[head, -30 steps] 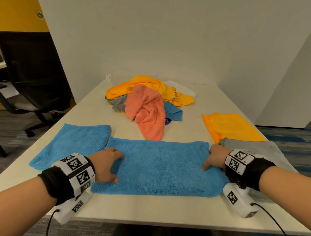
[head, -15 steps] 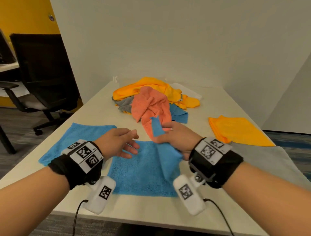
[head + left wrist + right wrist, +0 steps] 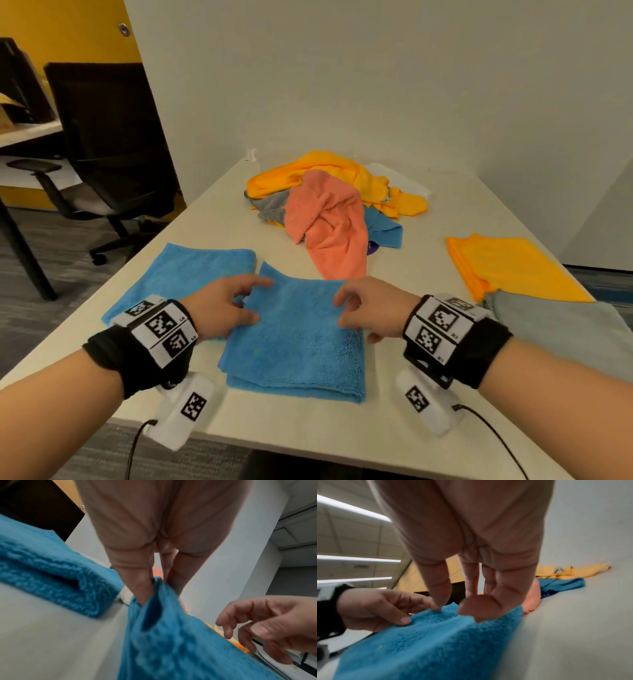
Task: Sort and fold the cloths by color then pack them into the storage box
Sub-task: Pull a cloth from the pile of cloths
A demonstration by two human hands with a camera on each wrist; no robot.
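A blue cloth [image 3: 294,346] lies folded into a square near the table's front edge. My left hand [image 3: 258,301] pinches its far left corner, which is lifted between the fingers [image 3: 144,586] in the left wrist view. My right hand [image 3: 342,311] hovers at the cloth's far right edge with loosely curled fingers; index and thumb touch the blue cloth [image 3: 419,642] and nothing is held between them. A second folded blue cloth [image 3: 191,270] lies just to the left. No storage box is in view.
A heap with a salmon cloth [image 3: 329,222], yellow cloths [image 3: 329,171], grey and blue pieces sits mid-table. A folded yellow cloth [image 3: 507,263] and a grey cloth [image 3: 565,329] lie at the right. A black office chair [image 3: 102,144] stands left of the table [image 3: 421,284].
The right hand carried the cloth's right end over to the left, folding the long strip into a square, then let go. The left hand moved to the far left corner.
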